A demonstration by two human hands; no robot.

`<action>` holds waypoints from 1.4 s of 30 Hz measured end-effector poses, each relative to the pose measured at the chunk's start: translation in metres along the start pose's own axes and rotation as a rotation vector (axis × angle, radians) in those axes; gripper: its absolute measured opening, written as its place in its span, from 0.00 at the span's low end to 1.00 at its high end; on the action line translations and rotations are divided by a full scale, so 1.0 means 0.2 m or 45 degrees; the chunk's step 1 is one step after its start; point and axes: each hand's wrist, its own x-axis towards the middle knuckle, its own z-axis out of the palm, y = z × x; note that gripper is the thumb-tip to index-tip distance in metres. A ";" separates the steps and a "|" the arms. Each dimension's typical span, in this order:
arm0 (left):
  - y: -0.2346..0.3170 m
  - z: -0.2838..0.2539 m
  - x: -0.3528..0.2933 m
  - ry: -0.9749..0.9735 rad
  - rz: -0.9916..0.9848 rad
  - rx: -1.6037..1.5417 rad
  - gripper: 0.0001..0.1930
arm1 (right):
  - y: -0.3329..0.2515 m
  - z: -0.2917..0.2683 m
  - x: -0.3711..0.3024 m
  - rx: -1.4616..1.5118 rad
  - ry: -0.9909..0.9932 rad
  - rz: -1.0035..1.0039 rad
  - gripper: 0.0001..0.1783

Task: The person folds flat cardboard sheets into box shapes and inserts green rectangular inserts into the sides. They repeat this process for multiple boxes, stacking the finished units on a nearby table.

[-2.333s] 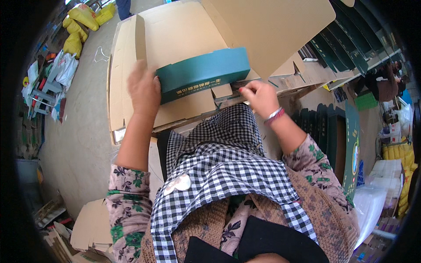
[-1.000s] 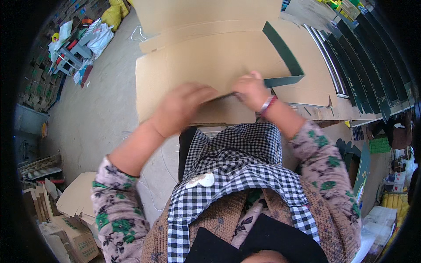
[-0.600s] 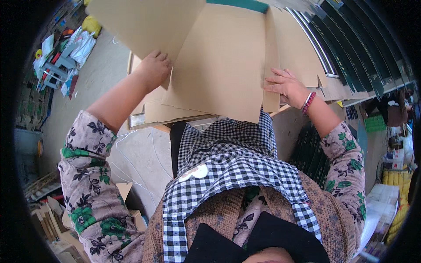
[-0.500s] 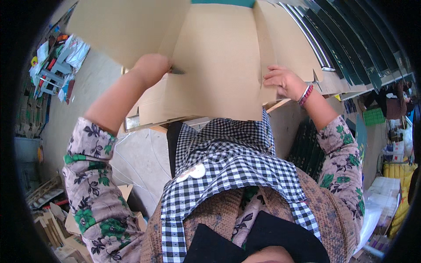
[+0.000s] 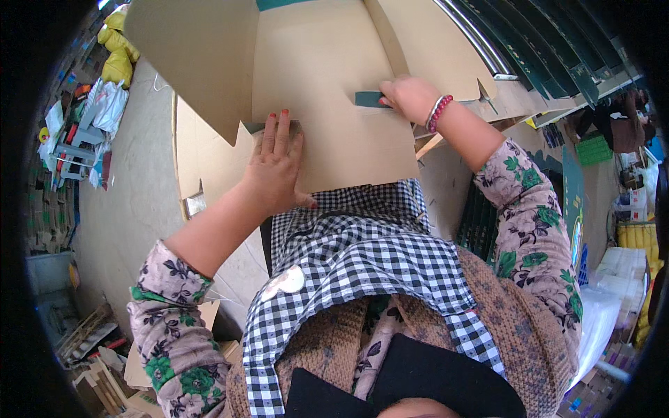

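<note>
A partly folded cardboard box, plain brown inside and dark green outside, lies before me with its side panels standing up. My left hand rests on its near left part, fingers stretched and thumb at the near edge. A bit of dark green shows under those fingertips. At the right side my right hand has its fingers closed at the end of a small dark green flap, which lies over the brown board. The undersides of the fingers are hidden.
Dark green folded sheets stand in a row at the far right, by a wooden bench edge. A green crate is beyond. On the left are white bags and yellow sacks; cardboard scraps lie lower left.
My left hand has moved down and right, from a raised panel to lying flat on the board. The right hand has come inward and up onto the green flap. The box appears shifted left.
</note>
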 end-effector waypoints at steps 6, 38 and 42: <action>-0.08 -0.15 0.04 -0.118 0.142 -0.157 0.36 | -0.03 0.04 0.02 0.031 0.028 -0.016 0.14; -0.34 -0.02 0.16 -0.444 -0.082 -0.557 0.06 | -0.32 0.00 0.06 0.486 -0.562 -0.317 0.09; -0.56 -0.03 0.09 -0.207 0.013 -0.091 0.11 | -0.73 -0.18 0.01 0.588 -0.566 -0.248 0.19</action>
